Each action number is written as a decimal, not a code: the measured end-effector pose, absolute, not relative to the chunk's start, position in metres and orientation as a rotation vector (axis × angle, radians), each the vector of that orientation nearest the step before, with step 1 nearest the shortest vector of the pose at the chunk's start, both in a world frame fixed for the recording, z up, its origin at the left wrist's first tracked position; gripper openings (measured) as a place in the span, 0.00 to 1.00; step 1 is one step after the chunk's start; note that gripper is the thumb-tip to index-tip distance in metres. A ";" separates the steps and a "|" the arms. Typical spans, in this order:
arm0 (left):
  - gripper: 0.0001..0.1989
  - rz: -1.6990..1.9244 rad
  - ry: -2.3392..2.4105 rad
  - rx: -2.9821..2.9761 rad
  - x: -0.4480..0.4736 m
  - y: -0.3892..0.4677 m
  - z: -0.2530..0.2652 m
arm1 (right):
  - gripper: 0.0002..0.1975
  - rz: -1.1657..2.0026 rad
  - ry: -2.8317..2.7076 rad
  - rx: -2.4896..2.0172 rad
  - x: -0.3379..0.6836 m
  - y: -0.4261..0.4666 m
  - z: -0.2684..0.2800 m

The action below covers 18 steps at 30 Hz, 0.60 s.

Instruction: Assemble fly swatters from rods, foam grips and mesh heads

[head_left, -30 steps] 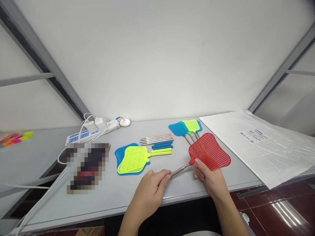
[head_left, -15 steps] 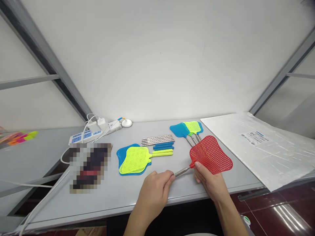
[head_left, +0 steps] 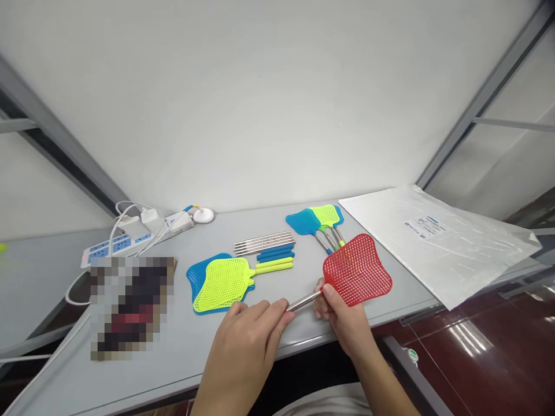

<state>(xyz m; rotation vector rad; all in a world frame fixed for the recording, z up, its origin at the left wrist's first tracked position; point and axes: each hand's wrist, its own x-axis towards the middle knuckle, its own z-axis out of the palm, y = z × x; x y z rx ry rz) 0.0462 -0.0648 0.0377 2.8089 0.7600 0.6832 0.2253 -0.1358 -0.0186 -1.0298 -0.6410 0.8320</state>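
Left fingers (head_left: 274, 309) and right fingers (head_left: 336, 297) clamp my red swatter (head_left: 358, 268), front-right of the rods (head_left: 264, 242) (slackness could drop it).

A grey table (head_left: 182, 341) carries fly swatters (head_left: 303, 221), metal rods (head_left: 264, 242) and coloured grips (head_left: 275, 264).

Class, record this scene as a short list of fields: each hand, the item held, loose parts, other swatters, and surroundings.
Left hand: closed around the handle end of the red swatter
Right hand: gripping it where rod meets head
Loose parts: metal rods, blue tubes, yellow tubes
Other swatters: yellow heads over blue; another group farther back
Right side: white package, labelled
Left side: power strip; one item pixelated, unreadable
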 end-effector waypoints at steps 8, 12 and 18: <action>0.12 0.670 0.697 2.676 0.043 -0.081 0.034 | 0.14 0.844 -0.739 -0.988 0.215 -0.141 -0.023; 0.16 0.706 0.689 2.307 0.031 -0.084 0.026 | 0.13 0.811 -0.643 -0.909 0.213 -0.137 -0.023; 0.12 1.029 0.853 1.096 0.045 -0.092 0.015 | 0.21 0.916 -0.598 -0.817 0.214 -0.133 -0.018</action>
